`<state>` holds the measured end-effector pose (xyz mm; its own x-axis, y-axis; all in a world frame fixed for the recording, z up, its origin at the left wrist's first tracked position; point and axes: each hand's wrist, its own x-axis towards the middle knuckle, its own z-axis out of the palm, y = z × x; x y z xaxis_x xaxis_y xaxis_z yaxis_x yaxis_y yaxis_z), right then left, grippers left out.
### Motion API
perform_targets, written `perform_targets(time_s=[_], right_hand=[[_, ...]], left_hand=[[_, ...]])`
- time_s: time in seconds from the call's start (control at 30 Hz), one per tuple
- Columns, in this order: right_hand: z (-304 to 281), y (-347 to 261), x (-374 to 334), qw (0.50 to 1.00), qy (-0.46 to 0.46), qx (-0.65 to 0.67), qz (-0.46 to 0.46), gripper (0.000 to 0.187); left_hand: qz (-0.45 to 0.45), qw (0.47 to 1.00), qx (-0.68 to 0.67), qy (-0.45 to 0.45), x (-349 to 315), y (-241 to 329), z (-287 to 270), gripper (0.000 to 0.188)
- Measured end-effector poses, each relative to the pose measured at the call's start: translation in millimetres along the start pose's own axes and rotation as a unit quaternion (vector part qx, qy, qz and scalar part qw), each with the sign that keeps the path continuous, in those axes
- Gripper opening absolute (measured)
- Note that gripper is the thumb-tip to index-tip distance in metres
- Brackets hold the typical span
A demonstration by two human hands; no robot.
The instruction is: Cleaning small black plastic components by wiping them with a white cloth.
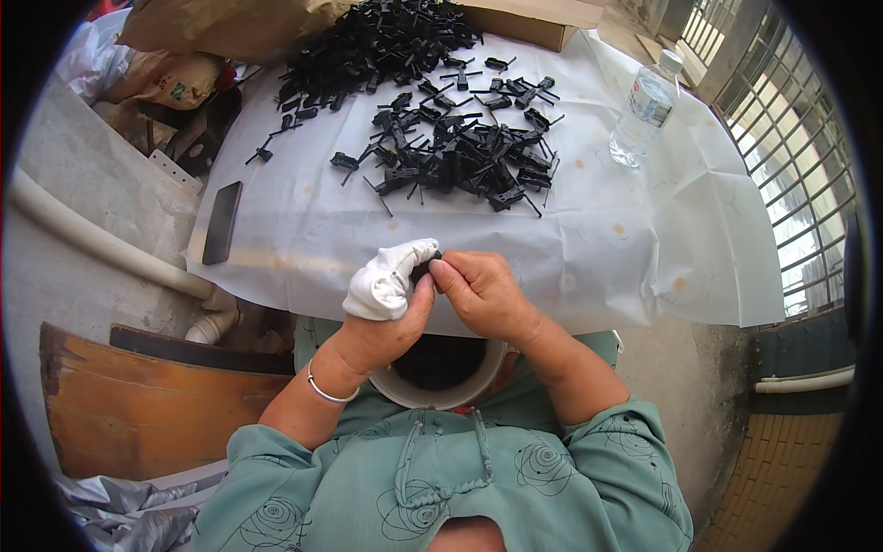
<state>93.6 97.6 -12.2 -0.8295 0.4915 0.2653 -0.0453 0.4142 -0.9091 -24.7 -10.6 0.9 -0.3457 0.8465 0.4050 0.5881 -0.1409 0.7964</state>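
Observation:
My left hand point(391, 293), partly wrapped in a white cloth glove, closes on a small black plastic part point(422, 270) near the table's front edge. The thumb is bare. From the right, my right hand point(478, 290) pinches the same part with thumb and forefinger. Most of the part is hidden between the fingers. Below both hands, a white bucket point(440, 399) stands between my legs, dark inside. Beyond them lies a loose heap of black plastic parts point(460, 152) with thin prongs.
A larger pile of black parts point(377, 51) lies at the table's far side, by a cardboard box point(529, 20). A clear plastic bottle point(647, 110) stands at the right. Left, a dark phone point(223, 223) rests on the white sheet point(303, 230). A pipe point(101, 241) runs along the left wall.

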Motion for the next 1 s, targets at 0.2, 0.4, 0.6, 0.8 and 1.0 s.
perform_targets(time_s=[0.2,0.4,0.6,0.8,1.0], right_hand=[[21.9,17.3,-2.5,0.992,0.02,0.115,0.054,0.027],[1.9,-8.9,0.3,0.995,-0.039,0.089,-0.012,0.024],[-4.0,-0.8,0.8,0.996,0.053,-0.004,-0.07,0.013],[-11.6,5.5,-0.7,0.991,-0.028,-0.061,-0.12,0.015],[-6.4,-2.7,2.1,0.982,0.029,-0.044,-0.18,0.015]], left_hand=[[0.049,0.991,0.121,-0.01,-2.3,1.8,-3.0,0.027],[-0.098,0.99,-0.097,0.016,-2.7,1.6,-4.5,0.03],[-0.127,0.975,-0.182,-0.034,1.5,-0.4,-10.3,0.028],[-0.179,0.932,-0.313,-0.025,5.6,4.2,-14.0,0.03],[-0.2,0.945,-0.233,-0.117,1.0,4.4,-17.9,0.033]])
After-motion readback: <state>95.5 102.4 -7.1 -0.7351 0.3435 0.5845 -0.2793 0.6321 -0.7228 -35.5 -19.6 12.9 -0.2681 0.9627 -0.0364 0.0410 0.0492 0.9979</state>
